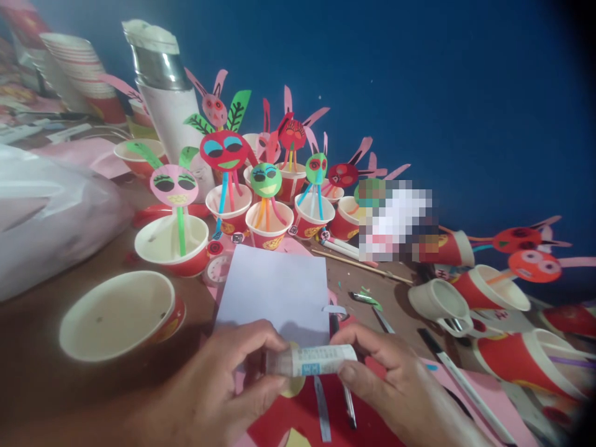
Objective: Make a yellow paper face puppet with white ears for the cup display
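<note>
Left hand (226, 375) and right hand (400, 375) pinch a tube (321, 359); twelve o'clock's paper figures (317, 162) stand assembled (nine o'clock's cup (125, 310) holds none).

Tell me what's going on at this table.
A person holds a white cylindrical tube with a printed label sideways, left hand at one end, right hand at the other. A plain, pale lavender paper sheet lies just beyond it. Farther back, red-and-white paper cups hold colourful figures with round paper faces.
</note>
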### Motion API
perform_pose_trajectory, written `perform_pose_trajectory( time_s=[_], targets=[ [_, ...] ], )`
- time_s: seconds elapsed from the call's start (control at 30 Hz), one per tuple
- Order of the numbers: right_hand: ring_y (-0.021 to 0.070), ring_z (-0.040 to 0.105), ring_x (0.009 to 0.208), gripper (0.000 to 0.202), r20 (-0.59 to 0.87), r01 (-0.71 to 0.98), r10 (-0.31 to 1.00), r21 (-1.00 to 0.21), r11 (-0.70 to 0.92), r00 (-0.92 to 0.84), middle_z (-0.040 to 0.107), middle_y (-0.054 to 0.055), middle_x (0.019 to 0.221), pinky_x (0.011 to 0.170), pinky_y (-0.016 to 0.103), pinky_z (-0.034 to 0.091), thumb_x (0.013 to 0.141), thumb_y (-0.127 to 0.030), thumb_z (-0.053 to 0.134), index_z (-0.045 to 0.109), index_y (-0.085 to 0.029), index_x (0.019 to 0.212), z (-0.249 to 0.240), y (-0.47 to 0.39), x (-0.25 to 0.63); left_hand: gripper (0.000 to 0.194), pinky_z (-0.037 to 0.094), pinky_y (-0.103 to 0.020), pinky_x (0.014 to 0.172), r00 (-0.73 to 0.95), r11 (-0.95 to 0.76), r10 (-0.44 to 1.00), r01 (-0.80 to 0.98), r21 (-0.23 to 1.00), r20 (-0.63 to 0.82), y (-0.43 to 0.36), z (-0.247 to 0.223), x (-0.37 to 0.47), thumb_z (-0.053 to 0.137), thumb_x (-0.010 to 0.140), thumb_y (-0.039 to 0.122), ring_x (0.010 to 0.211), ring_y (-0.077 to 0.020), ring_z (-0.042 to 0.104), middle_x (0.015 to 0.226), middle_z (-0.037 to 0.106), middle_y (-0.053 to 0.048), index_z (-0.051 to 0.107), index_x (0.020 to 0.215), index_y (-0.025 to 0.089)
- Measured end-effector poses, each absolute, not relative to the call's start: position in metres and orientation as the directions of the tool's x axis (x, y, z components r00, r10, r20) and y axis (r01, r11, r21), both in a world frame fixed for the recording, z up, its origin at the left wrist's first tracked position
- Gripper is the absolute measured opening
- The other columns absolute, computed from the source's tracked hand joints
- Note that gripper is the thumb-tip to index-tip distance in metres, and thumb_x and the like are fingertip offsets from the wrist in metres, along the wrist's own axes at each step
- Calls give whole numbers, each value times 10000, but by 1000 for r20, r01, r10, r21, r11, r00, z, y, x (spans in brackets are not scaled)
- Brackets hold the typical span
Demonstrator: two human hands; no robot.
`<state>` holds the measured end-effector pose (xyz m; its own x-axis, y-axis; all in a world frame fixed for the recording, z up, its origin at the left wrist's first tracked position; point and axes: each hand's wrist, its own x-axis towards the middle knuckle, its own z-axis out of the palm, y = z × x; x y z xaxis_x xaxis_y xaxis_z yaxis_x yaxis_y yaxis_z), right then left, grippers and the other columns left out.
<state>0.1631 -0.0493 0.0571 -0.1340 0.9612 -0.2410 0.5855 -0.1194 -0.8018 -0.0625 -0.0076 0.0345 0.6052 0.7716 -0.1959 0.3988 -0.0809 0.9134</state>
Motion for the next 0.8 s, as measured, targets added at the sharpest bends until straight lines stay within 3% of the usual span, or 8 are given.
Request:
perform_pose_trajectory(
  time_s=[0.13, 0.27, 0.37, 0.47, 0.53, 0.63, 0.7, 0.8],
  targets=[
    [133, 485, 531, 310, -159, 654, 987, -744, -137, 26, 559, -16, 559, 500, 232, 343, 795, -514, 554, 643, -234, 695, 69, -51, 177, 187, 419, -193, 578, 532, 65, 806, 356, 932, -259, -5, 39, -67, 606, 772, 382, 643, -130, 541, 720, 622, -3, 612, 830, 205],
    [113, 396, 443, 320, -55, 492, 944, -842, -219, 326, 443, -30, 473, 403, 224, 303, 787, -526, 562, 627, -216, 743, 77, -47, 196, 226, 391, -174, 471, 600, 413, 714, 55, 909, -361, 1, 42, -65, 564, 818, 398, 479, -74, 458, 584, 525, 33, 528, 784, 177],
    [131, 476, 515, 308, -130, 288, 946, -932, -219, 296, 516, -12, 535, 487, 232, 395, 776, -513, 597, 625, -206, 789, 69, -43, 186, 168, 413, -169, 447, 729, 626, 606, -191, 756, -318, 0, 35, -58, 604, 786, 309, 436, -54, 448, 603, 557, 30, 531, 860, 177],
    [138, 544, 577, 296, -258, 48, 962, -964, -263, 94, 585, -2, 595, 573, 245, 446, 768, -487, 631, 621, -197, 831, 52, -43, 162, 254, 438, -163, 464, 798, 783, 519, -300, 545, -306, -5, 25, -50, 630, 747, 279, 518, -79, 533, 702, 608, -7, 543, 967, 186],
    [130, 559, 598, 286, -334, -104, 941, -939, -327, 58, 603, -5, 633, 604, 243, 457, 759, -464, 654, 616, -195, 850, 42, -46, 145, 304, 432, -156, 444, 811, 809, 502, -316, 496, -301, -9, 20, -47, 657, 731, 314, 539, -81, 547, 776, 609, -24, 560, 987, 182],
    [135, 582, 645, 289, -394, -215, 918, -901, -378, 39, 632, -1, 679, 635, 240, 459, 726, -445, 695, 614, -200, 856, 30, -53, 128, 367, 356, -120, 369, 748, 751, 587, -360, 554, -310, -14, 17, -43, 676, 742, 365, 455, -41, 462, 726, 577, 5, 563, 1047, 196],
    [147, 595, 659, 312, -399, -210, 916, -900, -382, 46, 652, 6, 694, 636, 246, 459, 706, -451, 709, 606, -206, 869, 25, -57, 121, 399, 326, -114, 351, 686, 732, 627, -358, 579, -369, -17, 18, -42, 700, 730, 370, 403, -26, 389, 621, 548, 41, 552, 1064, 209],
    [152, 593, 598, 337, -370, -89, 928, -927, -364, 51, 651, 10, 629, 577, 246, 449, 689, -501, 697, 597, -200, 801, 21, -62, 115, 349, 299, -121, 347, 610, 718, 656, -324, 616, -443, -17, 21, -41, 731, 696, 385, 357, -23, 329, 461, 469, 80, 581, 935, 179]
  ],
)
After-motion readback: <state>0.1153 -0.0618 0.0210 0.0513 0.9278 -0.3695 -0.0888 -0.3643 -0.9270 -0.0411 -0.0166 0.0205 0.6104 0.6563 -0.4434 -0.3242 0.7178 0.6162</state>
